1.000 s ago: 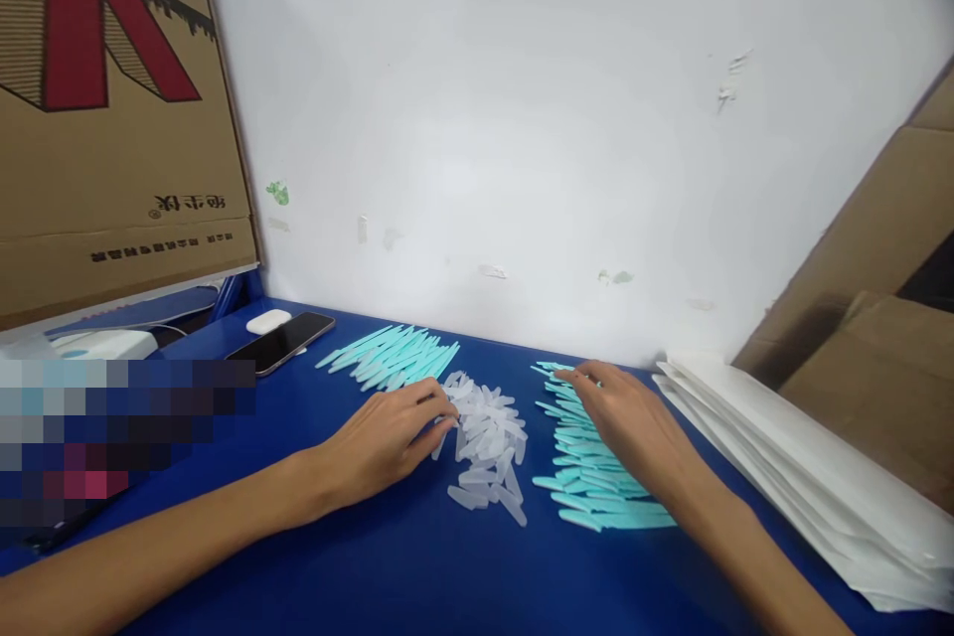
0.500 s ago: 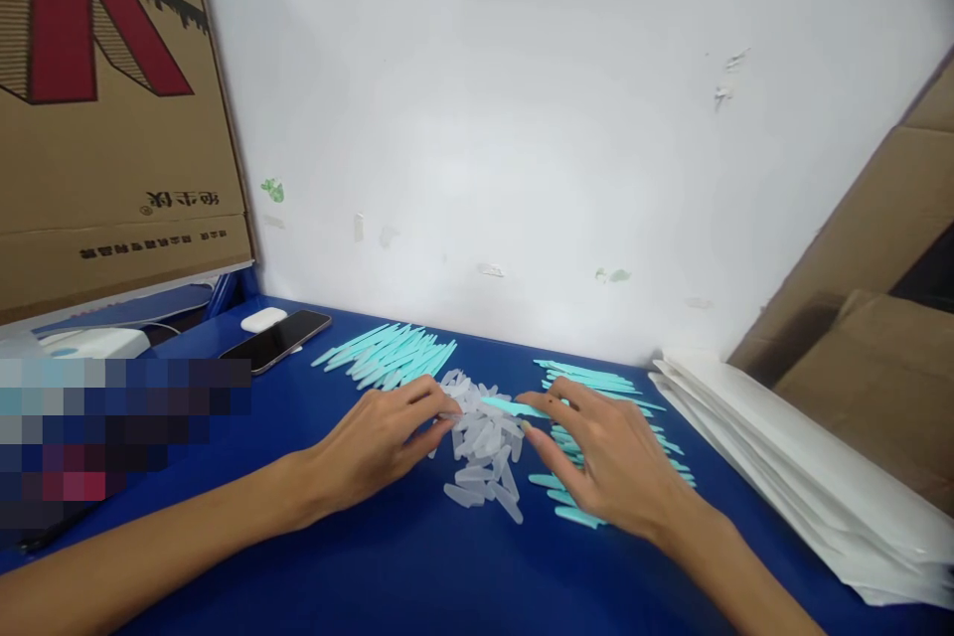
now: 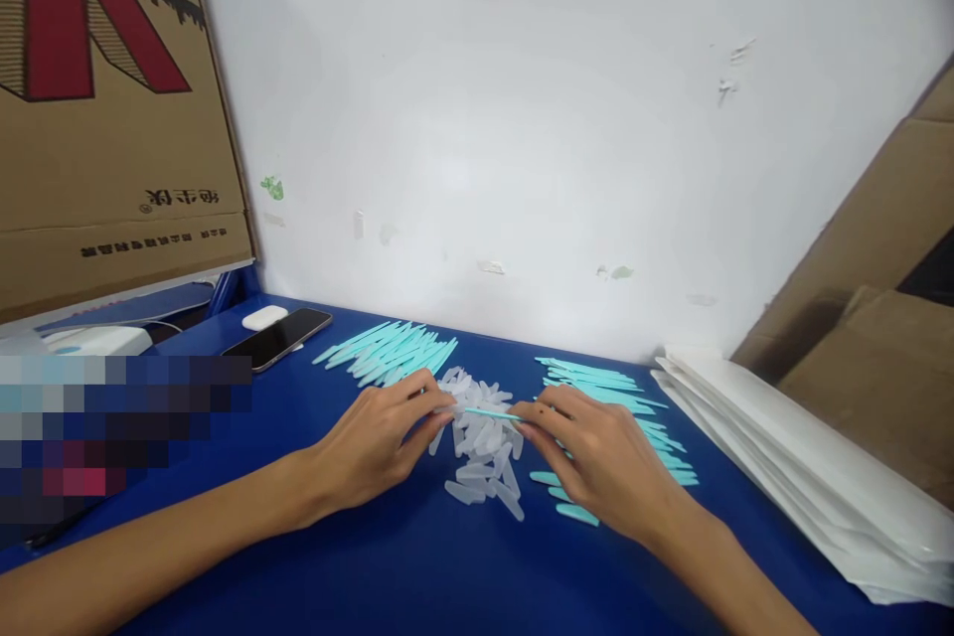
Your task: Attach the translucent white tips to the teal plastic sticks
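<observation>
Between left hand and right hand, one slim turquoise stick.

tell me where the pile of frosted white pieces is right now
In the head view, the frosted white pile lies on the blue table, below the picture's centre, between the left hand and the right hand.

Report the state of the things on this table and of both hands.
Left hand: fingers closed, apparently on a translucent piece
Right hand: fingers pinching a turquoise stick
Turquoise stick: gripped at one end, other end near the left hand
Translucent pile: loose, heaped
Left sticks: lying bunched
Right sticks: lying in a row, partly hidden
Phone: lying flat, screen dark
White case: apparently shut
White sheets: stacked unevenly
</observation>
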A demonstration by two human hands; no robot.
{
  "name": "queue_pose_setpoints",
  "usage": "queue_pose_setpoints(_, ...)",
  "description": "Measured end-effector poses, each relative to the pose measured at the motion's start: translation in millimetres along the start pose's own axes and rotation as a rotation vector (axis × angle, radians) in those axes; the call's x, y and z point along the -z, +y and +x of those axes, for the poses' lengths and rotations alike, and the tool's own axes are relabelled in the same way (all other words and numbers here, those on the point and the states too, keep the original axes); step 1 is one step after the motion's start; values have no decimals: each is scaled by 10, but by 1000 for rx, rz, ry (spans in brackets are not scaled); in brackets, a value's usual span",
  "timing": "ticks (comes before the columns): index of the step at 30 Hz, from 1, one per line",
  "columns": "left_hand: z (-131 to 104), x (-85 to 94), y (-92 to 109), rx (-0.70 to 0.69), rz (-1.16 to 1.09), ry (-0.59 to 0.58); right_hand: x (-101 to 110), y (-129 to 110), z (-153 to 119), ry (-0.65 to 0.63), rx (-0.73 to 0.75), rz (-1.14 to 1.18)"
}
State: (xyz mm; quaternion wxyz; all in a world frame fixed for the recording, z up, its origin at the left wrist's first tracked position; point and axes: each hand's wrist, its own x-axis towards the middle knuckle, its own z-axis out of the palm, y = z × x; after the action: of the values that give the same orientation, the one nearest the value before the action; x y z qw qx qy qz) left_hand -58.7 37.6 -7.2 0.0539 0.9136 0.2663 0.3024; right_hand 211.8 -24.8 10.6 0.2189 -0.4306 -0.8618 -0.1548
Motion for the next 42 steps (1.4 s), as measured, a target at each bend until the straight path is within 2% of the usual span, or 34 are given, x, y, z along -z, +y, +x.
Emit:
queue_pose_setpoints(10, 13, 4, 3, 6, 7, -7, 11, 10, -1, 54, 3, -8)
queue_pose_setpoints(16, -8, 12, -4, -53, -19, -12, -4, 13, -12, 40, 18, -8)
queue_pose_setpoints(20, -32, -30, -1, -121, -42, -29, -75, -61, -9, 22, 70, -5)
queue_pose_setpoints(27, -46, -61, 49, -144, -71, -55, -158, -198, 8, 125, 187, -83)
queue_pose_setpoints(30, -53, -38, 100, -147, -42, -119, -171, -238, 13, 106, 188, -64)
queue_pose_setpoints(34, -42, -26, 153, -203, 66, -187, -148, -305, 47, 12, 208, -87)
queue_pose_setpoints(38, 14, -11, 48, -141, 128, -136, -50, -203, 88, 12, 124, -165)
queue_pose_setpoints(42, 94, 71, -163, 24, 269, 7, 45, 157, 41, 83, -114, -322)
